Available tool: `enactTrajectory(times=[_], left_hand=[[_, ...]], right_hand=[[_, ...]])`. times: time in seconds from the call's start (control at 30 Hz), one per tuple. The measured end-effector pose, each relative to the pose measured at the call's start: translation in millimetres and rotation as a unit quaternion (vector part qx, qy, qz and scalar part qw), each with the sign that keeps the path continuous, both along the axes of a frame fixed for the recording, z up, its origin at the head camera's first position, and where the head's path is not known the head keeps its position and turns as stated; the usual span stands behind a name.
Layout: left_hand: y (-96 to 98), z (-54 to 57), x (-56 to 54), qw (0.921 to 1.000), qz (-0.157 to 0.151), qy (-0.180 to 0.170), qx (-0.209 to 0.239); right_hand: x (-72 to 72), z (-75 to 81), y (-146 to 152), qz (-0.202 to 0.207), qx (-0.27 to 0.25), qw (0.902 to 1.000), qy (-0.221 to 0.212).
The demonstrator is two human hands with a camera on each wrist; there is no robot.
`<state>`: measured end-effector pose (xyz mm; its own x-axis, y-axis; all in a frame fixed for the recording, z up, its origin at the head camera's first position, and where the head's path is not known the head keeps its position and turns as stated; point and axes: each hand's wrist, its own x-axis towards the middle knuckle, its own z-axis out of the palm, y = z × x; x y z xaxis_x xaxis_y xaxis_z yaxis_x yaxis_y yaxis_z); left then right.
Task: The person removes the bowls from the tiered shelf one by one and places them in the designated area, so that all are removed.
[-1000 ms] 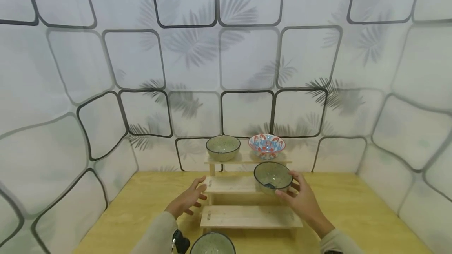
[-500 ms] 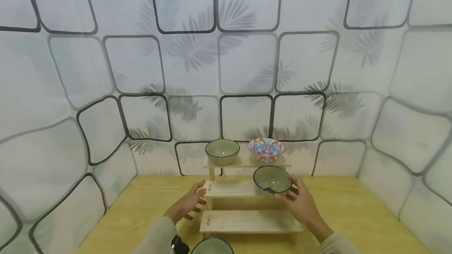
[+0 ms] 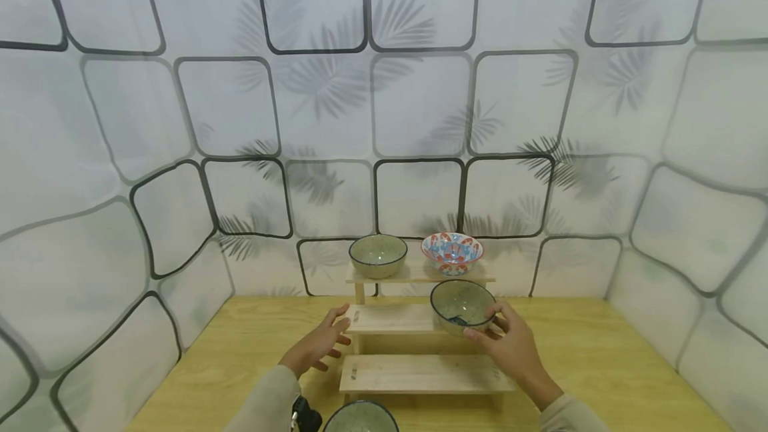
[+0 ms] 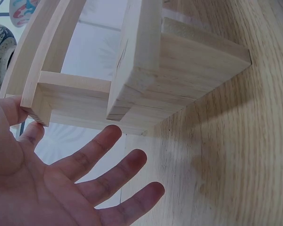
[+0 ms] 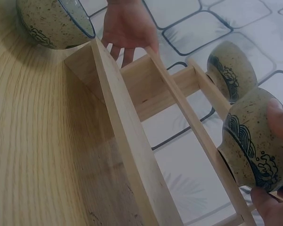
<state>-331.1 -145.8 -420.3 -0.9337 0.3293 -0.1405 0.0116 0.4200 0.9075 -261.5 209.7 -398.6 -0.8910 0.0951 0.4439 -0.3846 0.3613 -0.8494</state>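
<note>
My right hand [image 3: 510, 345] grips a speckled green-grey bowl [image 3: 459, 305] by its right side, thumb toward the front. The bowl is upright at the right end of the middle step [image 3: 390, 319] of a small wooden tiered stand. In the right wrist view, the bowl's [image 5: 254, 141] dark wave pattern shows, and its foot is against the board. My left hand [image 3: 318, 344] is at the left end of that step. Its thumb and index finger touch the board end [image 4: 35, 106] in the left wrist view, while the other fingers are spread and fairly straight.
On the top step [image 3: 414, 277] stand another green-grey bowl [image 3: 378, 257] at left and a red-and-blue patterned bowl [image 3: 453, 253] at right. A third green-grey bowl [image 3: 361, 419] sits on the wooden table [image 3: 240, 352], before the lower step [image 3: 426, 373]. Patterned white walls surround the table.
The view tilts slightly. Both hands and the gripped bowl stay almost where they were, with the right hand's hold unchanged.
</note>
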Motion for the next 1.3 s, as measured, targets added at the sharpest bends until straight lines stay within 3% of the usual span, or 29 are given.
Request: enactTrajectory(times=[0.63, 0.97, 1.3], left_hand=[[-1.9, 0.3, -1.2, 0.9998, -0.002, 0.006, -0.019], [-1.6, 3.2, 0.1, 0.9996, -0.005, 0.008, -0.027], [-1.3, 5.5, -7.0, 0.9989, 0.013, 0.020, -0.041]], right_hand=[[2.4, 2.3, -3.9, -0.055, 0.050, 0.9965, 0.038], [4.3, 5.6, -3.3, -0.055, 0.037, 0.9970, 0.040], [7.0, 7.5, 1.0, -0.038, 0.034, 0.9979, 0.041]])
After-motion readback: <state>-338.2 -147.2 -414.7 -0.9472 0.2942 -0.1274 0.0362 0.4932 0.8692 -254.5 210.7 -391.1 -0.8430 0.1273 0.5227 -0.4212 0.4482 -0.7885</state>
